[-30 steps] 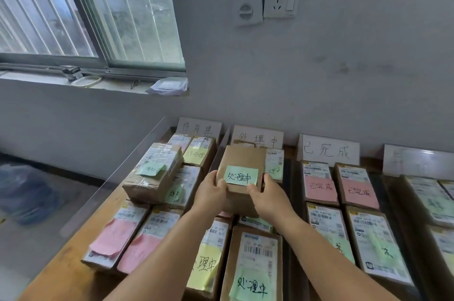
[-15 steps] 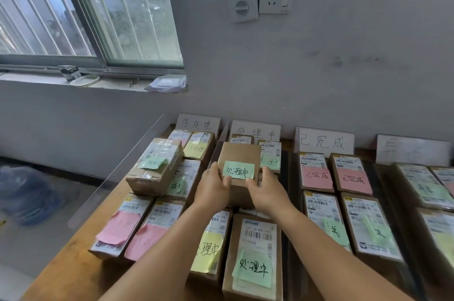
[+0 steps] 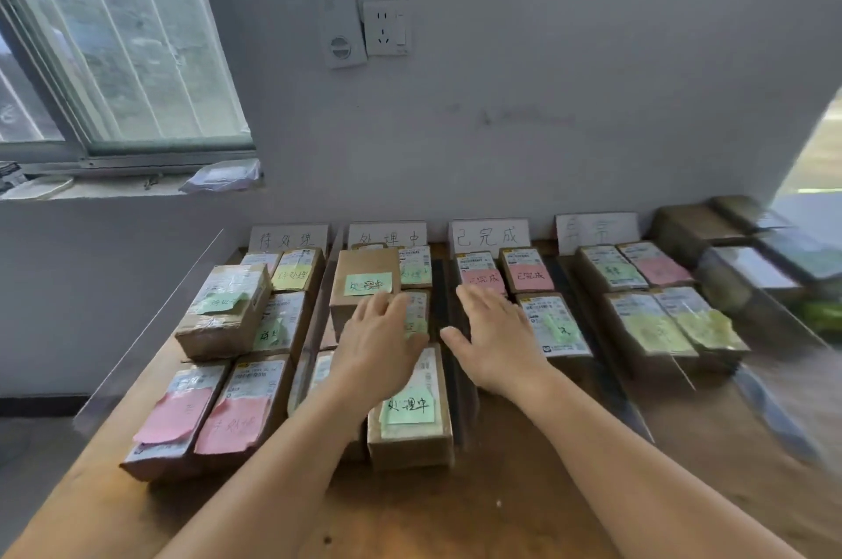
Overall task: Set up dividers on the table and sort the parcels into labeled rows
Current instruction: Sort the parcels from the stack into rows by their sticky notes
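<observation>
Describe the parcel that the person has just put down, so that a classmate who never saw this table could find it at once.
Start at the white wall socket and drop to the second white row sign from the left on the wooden table. The plain brown cardboard box with a green sticky note stands just before that sign. It stands taller than the flat parcels around it, and its top carries no printed shipping label.

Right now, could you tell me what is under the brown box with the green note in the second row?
The brown box sits raised on other parcels, but they are almost wholly covered by it and the left hand. Behind it, a white row sign shows.
</observation>
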The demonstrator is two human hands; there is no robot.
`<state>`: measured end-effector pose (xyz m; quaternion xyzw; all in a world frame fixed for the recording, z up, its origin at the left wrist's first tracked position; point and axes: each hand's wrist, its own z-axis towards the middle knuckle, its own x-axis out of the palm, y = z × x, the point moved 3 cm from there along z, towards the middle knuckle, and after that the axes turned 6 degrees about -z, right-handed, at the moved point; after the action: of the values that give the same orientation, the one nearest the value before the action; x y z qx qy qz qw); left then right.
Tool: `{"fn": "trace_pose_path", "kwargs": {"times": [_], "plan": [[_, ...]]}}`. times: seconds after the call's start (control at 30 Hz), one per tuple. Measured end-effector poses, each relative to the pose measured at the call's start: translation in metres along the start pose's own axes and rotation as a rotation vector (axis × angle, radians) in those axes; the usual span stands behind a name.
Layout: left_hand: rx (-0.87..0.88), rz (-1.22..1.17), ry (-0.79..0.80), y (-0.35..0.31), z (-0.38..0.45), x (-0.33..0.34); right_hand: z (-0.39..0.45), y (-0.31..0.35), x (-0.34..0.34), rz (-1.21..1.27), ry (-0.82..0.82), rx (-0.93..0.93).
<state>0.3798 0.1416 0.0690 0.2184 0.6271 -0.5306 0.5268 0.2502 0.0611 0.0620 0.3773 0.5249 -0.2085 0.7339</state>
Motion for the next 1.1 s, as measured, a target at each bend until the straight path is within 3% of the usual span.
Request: {"fn": "trace_pose_path", "kwargs": {"times": [0.3,0.67,1.1], "plan": [[0.157,-0.002,0.145,-0.069,-0.041,0.029,-0.085,-0.065,-0.049,-0.08,-0.097,0.146],[0.355,0.007,0.194,-0.198,-0.072,0.081,-0.163,-0.174,-0.095,-0.085,-0.116,0.288],[0.349,0.042,0.21,-0.369,-0.095,0.17,-0.228,-0.342,-0.17,-0.13,-0.029,0.267]]}}
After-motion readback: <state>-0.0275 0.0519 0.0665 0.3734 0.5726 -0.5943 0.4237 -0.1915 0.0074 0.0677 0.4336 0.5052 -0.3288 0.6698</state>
